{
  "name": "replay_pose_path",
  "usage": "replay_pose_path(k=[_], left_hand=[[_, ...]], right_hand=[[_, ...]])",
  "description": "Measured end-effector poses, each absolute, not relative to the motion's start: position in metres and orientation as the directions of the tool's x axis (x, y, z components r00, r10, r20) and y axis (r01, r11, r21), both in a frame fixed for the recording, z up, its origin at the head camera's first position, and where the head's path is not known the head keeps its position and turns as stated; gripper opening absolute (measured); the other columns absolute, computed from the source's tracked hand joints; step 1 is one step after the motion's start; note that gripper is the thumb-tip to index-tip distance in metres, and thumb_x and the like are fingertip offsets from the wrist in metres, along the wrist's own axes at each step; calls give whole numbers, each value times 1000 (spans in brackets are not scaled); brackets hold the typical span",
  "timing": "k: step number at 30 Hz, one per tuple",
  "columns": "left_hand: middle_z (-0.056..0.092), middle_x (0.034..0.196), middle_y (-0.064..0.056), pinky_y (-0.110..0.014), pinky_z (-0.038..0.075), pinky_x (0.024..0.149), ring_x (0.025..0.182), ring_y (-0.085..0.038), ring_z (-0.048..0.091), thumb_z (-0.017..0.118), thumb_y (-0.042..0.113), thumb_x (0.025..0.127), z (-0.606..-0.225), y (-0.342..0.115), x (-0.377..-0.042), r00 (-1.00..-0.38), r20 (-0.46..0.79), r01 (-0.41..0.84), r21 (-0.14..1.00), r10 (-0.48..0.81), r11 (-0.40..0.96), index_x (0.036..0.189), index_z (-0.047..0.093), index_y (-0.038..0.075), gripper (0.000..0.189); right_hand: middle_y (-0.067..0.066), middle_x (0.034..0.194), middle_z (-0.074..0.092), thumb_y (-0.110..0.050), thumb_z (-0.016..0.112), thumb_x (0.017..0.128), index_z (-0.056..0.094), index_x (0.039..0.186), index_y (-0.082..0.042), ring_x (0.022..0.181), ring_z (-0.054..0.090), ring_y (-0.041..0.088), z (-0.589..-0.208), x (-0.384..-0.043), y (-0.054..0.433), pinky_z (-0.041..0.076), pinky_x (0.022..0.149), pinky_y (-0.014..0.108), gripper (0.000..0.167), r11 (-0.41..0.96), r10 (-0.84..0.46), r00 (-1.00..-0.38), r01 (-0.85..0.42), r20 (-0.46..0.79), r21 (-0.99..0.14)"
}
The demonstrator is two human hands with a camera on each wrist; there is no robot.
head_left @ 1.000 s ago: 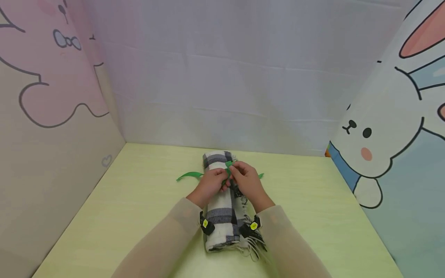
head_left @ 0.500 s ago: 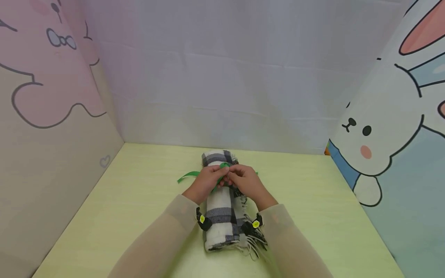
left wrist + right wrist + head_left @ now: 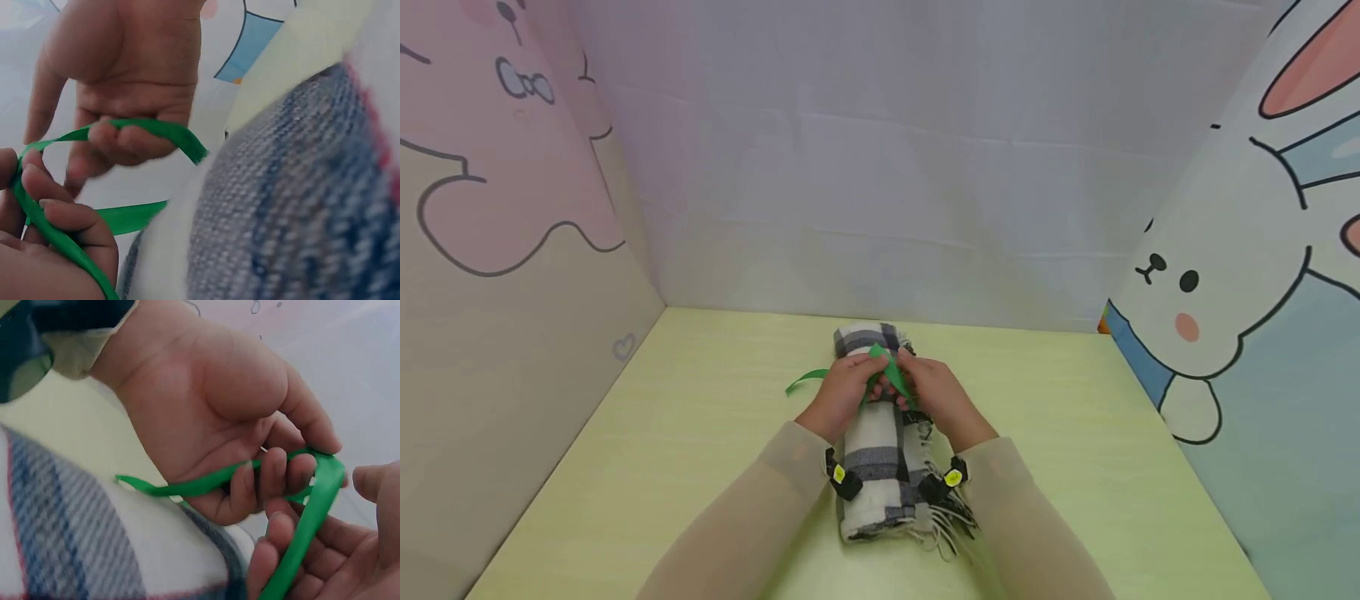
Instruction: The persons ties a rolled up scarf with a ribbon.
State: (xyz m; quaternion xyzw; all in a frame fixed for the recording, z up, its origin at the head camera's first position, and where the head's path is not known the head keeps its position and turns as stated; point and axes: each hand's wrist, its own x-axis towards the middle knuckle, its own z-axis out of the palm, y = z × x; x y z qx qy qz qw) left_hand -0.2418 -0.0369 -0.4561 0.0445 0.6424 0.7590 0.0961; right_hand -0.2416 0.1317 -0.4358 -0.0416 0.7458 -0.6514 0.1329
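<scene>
A rolled plaid scarf in white, grey and black, fringed along its right side, lies lengthwise before me. Over its upper part both hands work a green ribbon. My left hand pinches a fold of it between thumb and index finger, clearly visible in the right wrist view, where the left hand is uppermost. In the left wrist view the ribbon runs across the curled fingers of my right hand, its thumb held apart. A ribbon tail sticks out left of the scarf.
The pale yellow-green table extends to both sides of the scarf. A whitish cloth backdrop closes off the back. Printed cartoon panels stand at the left and right. Loose fringe strands spread at the scarf's lower right.
The hands have shifted slightly left and drawn a little apart at the thumbs. The ribbon, earlier mostly bunched between the fingertips, now shows as a slanting strip between the hands. The scarf stays put.
</scene>
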Motion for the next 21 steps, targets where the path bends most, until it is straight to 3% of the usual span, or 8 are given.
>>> replay_pose_path(k=[4,9,14,19,21], left_hand=[[63,79,-4,-31,49,71,72,-17,55,60,29,106,-452,-36,-243,-968,-47,-71,993,245,-91,88,70,5,32],[67,83,-6,-34,52,72,73,-18,58,63,31,105,-448,-35,-242,-974,-35,-44,999,225,-32,92,74,3,32],[67,84,-6,-36,50,74,77,-17,58,64,35,104,-445,-37,-241,-994,-34,-34,999,103,10,93,75,5,34],[71,99,-4,-38,56,83,92,-23,66,66,35,103,-442,-43,-240,-998,-67,-66,997,-18,-32,106,80,10,29],[71,109,-3,-38,56,80,100,-27,67,65,33,104,-441,-47,-239,-998,-60,-59,997,-34,-41,111,79,10,27]], right_hand=[[6,87,67,-47,49,109,71,96,-3,77,62,19,-440,-248,127,54,75,35,51,0,-245,-942,235,-228,-972],[4,93,64,-25,51,111,69,100,-6,81,58,16,-444,-253,124,50,76,29,29,-263,-263,-946,260,-190,-929],[1,102,68,-14,50,111,65,107,-8,92,62,14,-445,-254,126,50,86,27,16,-437,-196,-971,214,-139,-874],[2,102,71,-11,57,108,58,109,-7,96,68,15,-443,-255,133,51,98,34,5,-514,-64,-987,157,-145,-844],[3,101,72,-10,58,107,57,109,-6,94,70,15,-441,-256,136,52,98,36,5,-524,-25,-989,139,-148,-841]])
